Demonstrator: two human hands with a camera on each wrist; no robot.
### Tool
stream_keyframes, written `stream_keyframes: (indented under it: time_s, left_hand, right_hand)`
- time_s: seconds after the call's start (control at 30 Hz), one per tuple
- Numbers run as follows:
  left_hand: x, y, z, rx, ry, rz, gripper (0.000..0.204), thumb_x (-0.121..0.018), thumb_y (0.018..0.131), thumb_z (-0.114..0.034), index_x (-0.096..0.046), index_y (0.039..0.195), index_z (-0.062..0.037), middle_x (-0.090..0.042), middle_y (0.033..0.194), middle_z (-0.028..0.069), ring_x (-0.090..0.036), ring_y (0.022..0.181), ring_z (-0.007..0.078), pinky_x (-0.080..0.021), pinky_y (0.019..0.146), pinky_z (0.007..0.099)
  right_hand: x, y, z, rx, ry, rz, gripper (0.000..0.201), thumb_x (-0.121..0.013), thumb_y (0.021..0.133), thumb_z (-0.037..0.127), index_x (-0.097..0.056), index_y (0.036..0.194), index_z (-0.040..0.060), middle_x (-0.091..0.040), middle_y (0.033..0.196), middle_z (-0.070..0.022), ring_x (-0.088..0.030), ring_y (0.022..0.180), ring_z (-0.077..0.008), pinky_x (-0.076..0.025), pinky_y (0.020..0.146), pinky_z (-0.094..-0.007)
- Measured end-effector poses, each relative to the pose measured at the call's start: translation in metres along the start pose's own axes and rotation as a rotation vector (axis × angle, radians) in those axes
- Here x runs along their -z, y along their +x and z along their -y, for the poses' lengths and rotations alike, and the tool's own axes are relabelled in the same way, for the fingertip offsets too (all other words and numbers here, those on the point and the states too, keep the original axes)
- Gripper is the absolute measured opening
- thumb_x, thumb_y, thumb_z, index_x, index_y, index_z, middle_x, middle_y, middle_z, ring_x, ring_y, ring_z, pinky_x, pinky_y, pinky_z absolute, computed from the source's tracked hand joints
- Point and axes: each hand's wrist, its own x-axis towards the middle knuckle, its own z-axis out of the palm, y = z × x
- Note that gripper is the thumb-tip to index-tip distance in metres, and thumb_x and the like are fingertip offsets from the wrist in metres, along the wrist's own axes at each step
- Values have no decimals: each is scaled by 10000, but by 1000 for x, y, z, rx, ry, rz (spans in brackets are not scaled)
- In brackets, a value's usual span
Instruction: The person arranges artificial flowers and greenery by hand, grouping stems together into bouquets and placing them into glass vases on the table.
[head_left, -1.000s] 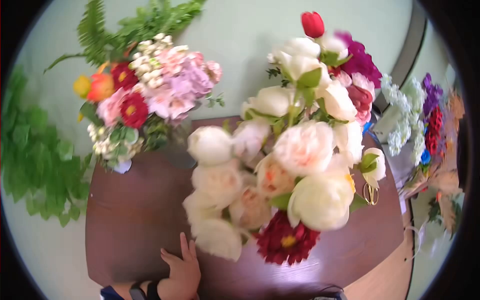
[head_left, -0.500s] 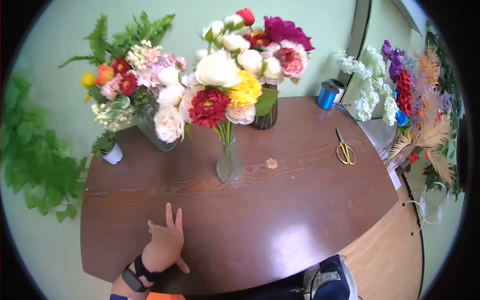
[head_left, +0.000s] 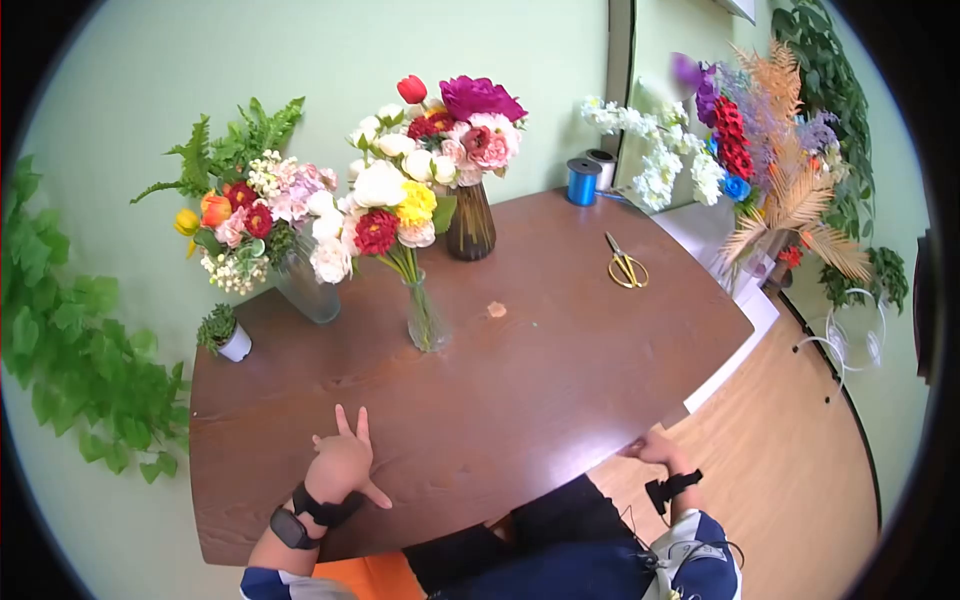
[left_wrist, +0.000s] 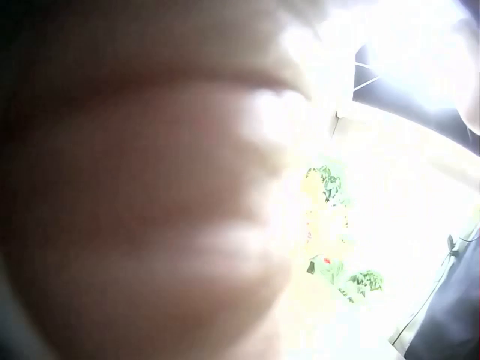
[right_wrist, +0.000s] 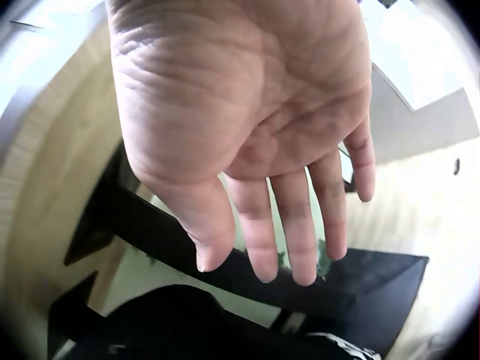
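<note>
My left hand (head_left: 342, 466) lies on the front left of the brown table (head_left: 560, 370), fingers spread, holding nothing. Past its fingertips stands a clear ribbed glass vase (head_left: 426, 322) of red, yellow, white and pale pink flowers. In the head view my right hand (head_left: 655, 448) is low by the table's front right edge. The right wrist view shows that palm empty, its fingers (right_wrist: 294, 225) straight and slightly apart. Behind the clear vase is a brown glass vase (head_left: 471, 228) with a purple peony and a red tulip. Blurred, overexposed skin fills much of the left wrist view.
A greyish glass vase (head_left: 310, 290) of mixed flowers and a small potted succulent (head_left: 234, 344) stand at the left. Gold-handled scissors (head_left: 627, 268) lie on the right, with a blue spool (head_left: 582, 183) behind. More flowers (head_left: 735, 140) stand beyond the table's right end.
The head view has drawn back from the flowers, which filled its middle a second ago. My right hand has come into view at the right; my left hand stays at the table's front left, fingers extended.
</note>
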Motion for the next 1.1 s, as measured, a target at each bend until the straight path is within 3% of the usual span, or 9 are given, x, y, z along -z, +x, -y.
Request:
stream_keyframes:
  time_s: [0.07, 0.2, 0.3, 0.37, 0.43, 0.6, 0.73, 0.97, 1.1]
  left_hand:
    - [6, 4, -2, 20, 18, 17, 1560, -806, 303, -624, 98, 1347, 102, 15, 1332, 449, -441, 1152, 454, -302, 993, 546]
    - [10, 8, -7, 60, 57, 88, 1555, -802, 314, -637, 95, 1345, 107, 38, 1357, 419, -378, 1212, 445, -301, 993, 550]
    - [8, 13, -6, 49, 40, 57, 1540, -798, 330, -643, 78, 1347, 111, 33, 1379, 395, -360, 1226, 447, -288, 994, 564]
    - [7, 12, -7, 37, 25, 24, 1538, -802, 325, -638, 65, 1344, 121, 23, 1379, 394, -362, 1224, 447, -290, 990, 571]
    - [14, 11, -8, 83, -118, 5, 1528, -811, 315, -623, 34, 1353, 114, -2, 1377, 396, -371, 1223, 435, -291, 984, 579]
    - [18, 18, -10, 184, -312, -59, 1524, -819, 314, -611, 43, 1380, 53, -17, 1383, 385, -377, 1230, 405, -279, 982, 598]
    - [23, 23, -17, 319, -366, -37, 1515, -831, 317, -596, 69, 1411, -61, -5, 1431, 304, -337, 1270, 370, -250, 1003, 593]
    - [39, 29, -22, 423, -462, 54, 1513, -850, 342, -561, 125, 1408, -112, 65, 1447, 262, -317, 1282, 370, -236, 999, 608]
    - [32, 48, -17, 346, -451, -122, 1319, -797, 446, -572, -75, 1412, -36, -156, 1406, 309, -391, 1224, 387, -348, 981, 449]
  right_hand:
    - [16, -29, 49, -131, -473, -22, 339, -683, 753, 307, -655, 1005, 82, -665, 968, -95, -622, 904, -240, -470, 810, -342]
    - [19, -75, 137, -174, -686, 1, 374, -681, 743, 378, -663, 1011, 118, -664, 932, -93, -610, 900, -287, -476, 798, -355]
    - [12, -76, 193, 79, -721, 118, 361, -668, 757, 371, -664, 991, 96, -665, 929, -93, -619, 880, -275, -483, 770, -352]
    - [9, -57, 224, 523, -532, 297, 289, -678, 772, 289, -665, 941, 55, -666, 912, -103, -625, 855, -271, -485, 760, -334]
    - [6, -23, 247, 734, -404, 467, 218, -650, 811, 213, -654, 929, 30, -670, 873, -93, -636, 829, -236, -490, 751, -303]
    - [-34, 85, 274, 489, 377, 784, 171, -568, 881, 170, -616, 846, 10, -646, 786, -52, -596, 731, -99, -472, 729, -241]
    - [-73, 180, 270, 380, 982, 849, 178, -535, 894, 228, -594, 871, 61, -607, 778, -33, -567, 719, -136, -437, 656, -246]
    - [-89, 222, 246, 207, 1123, 740, 212, -547, 886, 273, -574, 831, 69, -576, 723, -8, -546, 671, -119, -421, 620, -235]
    - [-88, 223, 239, 231, 1111, 684, 193, -560, 883, 243, -583, 806, 67, -581, 711, 0, -549, 669, -89, -428, 620, -218]
